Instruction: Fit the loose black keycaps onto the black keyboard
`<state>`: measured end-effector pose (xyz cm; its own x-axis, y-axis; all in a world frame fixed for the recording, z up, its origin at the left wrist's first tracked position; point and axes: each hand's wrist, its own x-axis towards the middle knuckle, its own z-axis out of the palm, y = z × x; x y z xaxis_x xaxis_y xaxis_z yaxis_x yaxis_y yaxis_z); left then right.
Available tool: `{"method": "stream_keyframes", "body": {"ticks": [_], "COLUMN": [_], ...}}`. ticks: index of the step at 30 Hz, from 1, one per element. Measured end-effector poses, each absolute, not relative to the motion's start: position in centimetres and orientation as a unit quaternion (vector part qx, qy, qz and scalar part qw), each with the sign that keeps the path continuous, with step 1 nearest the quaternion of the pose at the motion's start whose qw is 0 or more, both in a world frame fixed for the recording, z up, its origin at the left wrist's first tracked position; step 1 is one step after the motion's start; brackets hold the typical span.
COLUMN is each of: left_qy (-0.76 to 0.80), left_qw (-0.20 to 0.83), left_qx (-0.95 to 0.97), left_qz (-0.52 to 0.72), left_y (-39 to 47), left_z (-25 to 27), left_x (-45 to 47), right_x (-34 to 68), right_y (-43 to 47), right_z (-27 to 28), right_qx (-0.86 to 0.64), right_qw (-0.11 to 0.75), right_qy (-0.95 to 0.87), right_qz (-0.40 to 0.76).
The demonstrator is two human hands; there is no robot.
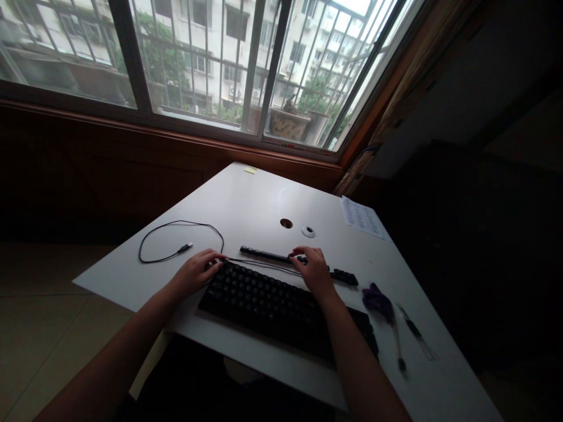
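A black keyboard lies near the front edge of the white table, with keycaps on its left part; my right forearm crosses over its right part. My left hand is at its upper left corner, thumb and fingers closed around the corner beside the black cable. Behind the keyboard runs a row of loose black keycaps, with another black cluster at its right end. My right hand reaches to this row, thumb and fingertips pinched on a small dark piece, apparently a keycap.
The cable loops left to a USB plug. A purple cloth, a thin brush and a wire puller lie on the right. Farther back are a round table hole, its white cover and a printed sheet.
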<state>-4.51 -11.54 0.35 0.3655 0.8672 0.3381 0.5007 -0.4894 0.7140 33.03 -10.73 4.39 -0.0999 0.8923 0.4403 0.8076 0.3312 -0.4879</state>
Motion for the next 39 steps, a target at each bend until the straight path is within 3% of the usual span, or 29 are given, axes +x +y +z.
{"method": "stream_keyframes", "body": {"ticks": [13,39], "left_qy": [0.437,0.441], "left_qw": [0.252,0.255], "left_qx": [0.792,0.787], "left_qz": [0.345,0.347], "left_y": [-11.5,-11.6], "left_z": [0.1,0.6], "left_x": [-4.7,-4.6], "right_x": [30.7,29.4], "right_y": [-24.6,-25.5], "right_z": [4.0,3.2], "right_qx": [-0.514,-0.468], "right_qw": [0.359,0.344], "right_qy": [-0.762,-0.813], "right_qz": [0.163,0.050]}}
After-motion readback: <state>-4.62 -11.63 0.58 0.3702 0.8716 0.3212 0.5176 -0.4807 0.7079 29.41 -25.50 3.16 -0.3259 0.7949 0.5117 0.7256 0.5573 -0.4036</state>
